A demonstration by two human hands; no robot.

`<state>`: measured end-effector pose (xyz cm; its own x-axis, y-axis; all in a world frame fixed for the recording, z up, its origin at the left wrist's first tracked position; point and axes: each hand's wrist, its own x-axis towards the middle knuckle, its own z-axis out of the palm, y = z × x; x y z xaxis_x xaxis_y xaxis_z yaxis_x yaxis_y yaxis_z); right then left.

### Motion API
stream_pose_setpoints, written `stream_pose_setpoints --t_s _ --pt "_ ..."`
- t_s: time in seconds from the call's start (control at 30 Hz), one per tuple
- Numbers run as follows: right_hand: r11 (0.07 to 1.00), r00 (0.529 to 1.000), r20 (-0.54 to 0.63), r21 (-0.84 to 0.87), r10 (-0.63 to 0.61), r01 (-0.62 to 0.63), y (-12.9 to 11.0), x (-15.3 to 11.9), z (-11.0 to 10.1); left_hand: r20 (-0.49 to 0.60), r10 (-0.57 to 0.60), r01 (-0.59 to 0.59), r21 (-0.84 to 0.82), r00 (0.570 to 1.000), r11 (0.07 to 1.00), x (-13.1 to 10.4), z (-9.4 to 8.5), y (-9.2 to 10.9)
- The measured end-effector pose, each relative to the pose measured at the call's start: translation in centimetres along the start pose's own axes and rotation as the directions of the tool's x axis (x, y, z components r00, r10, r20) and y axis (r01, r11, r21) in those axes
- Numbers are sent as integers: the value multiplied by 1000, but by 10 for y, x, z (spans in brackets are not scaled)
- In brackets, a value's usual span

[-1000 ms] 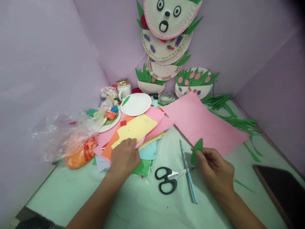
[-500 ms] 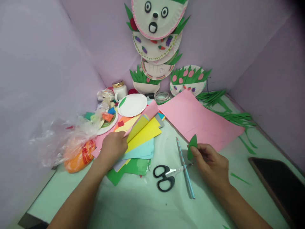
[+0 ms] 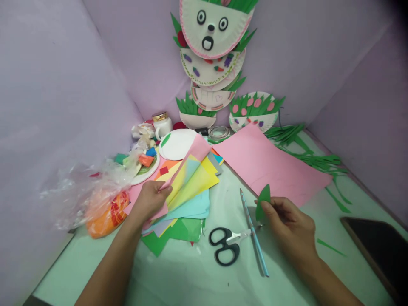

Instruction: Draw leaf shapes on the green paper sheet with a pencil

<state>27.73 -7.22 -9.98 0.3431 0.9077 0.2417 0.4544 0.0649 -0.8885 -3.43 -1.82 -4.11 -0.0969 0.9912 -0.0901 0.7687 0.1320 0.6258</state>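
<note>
My left hand (image 3: 153, 199) pinches the edge of a folded pink sheet (image 3: 198, 148) on the pile at the left centre, lifting it with the yellow sheets (image 3: 204, 176) beneath. Light blue sheets (image 3: 194, 205) and green sheets (image 3: 185, 229) lie lower in the pile. In my right hand (image 3: 291, 225), a small green leaf-shaped cutout (image 3: 263, 202) is held upright between thumb and fingers. Black-handled scissors (image 3: 226, 246) and a blue pencil (image 3: 255, 233) rest between my hands, the pencil crossing the blades. A large pink sheet (image 3: 270, 163) lies beyond my right hand.
Decorated paper plates (image 3: 216, 34) stand against the back wall. At the left are a plastic bag (image 3: 79, 191), an orange packet (image 3: 110, 219) and a white jar (image 3: 163, 125). Green strips (image 3: 318, 157) lie at the back right, near a dark tablet-like object (image 3: 376, 246).
The pink sheet's near edge has been lifted and folded further, with yellow paper curling under it. The view has shifted slightly. My right hand still holds the green cutout.
</note>
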Motion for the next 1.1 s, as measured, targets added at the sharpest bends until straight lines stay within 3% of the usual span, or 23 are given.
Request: stream_pose_setpoints --t_s 0.17,0.3,0.5,0.67,0.8,0.9,1.0,1.1 --pt "946 980 -26 265 199 -185 -23 6 7 -32 -20 20 -13 999 1000 0 2 0" --pt "899 982 20 398 189 -182 -37 11 16 -50 -45 45 -7 998 999 -2 1 0" --pt "977 983 149 167 110 -135 -44 12 29 -108 -42 49 63 993 997 -4 -1 2" --pt "986 960 233 -83 157 -142 -25 25 31 -110 -16 30 131 994 991 -6 0 5" --pt "899 959 235 -436 155 -38 -17 43 18 -110 -8 26 164 994 986 -7 2 5" --pt "800 969 204 -600 140 11 -27 52 13 -109 -5 25 183 994 983 -8 2 5" --pt "794 984 174 -603 42 73 -44 54 21 -108 1 21 199 994 980 -8 3 5" --pt "881 955 295 -457 25 118 -58 54 41 -106 7 16 215 994 977 -7 4 3"
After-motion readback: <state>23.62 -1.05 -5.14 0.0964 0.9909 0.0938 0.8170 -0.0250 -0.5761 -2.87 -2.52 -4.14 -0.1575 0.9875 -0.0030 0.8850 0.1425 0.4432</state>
